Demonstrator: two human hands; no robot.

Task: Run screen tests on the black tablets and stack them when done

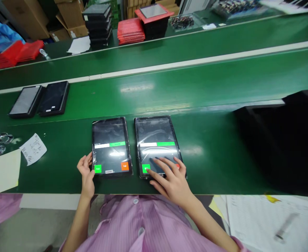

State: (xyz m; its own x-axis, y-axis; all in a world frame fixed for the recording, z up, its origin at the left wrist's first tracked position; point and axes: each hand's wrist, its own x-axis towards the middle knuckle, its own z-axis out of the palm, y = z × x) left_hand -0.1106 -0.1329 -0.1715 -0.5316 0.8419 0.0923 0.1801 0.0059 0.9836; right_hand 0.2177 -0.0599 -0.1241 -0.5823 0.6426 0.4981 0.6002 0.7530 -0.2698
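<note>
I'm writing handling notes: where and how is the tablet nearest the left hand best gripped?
Probably by its long left edge, coming from the left: the left tablet lies flat and face up, its left side has open bench where the left hand is, while the other tablet sits close on its right.

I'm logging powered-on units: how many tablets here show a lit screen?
2: the left tablet, with the left hand at its edge, and the right tablet, partly under the right hand. Screens inside the black stack behind would be hidden.
</note>
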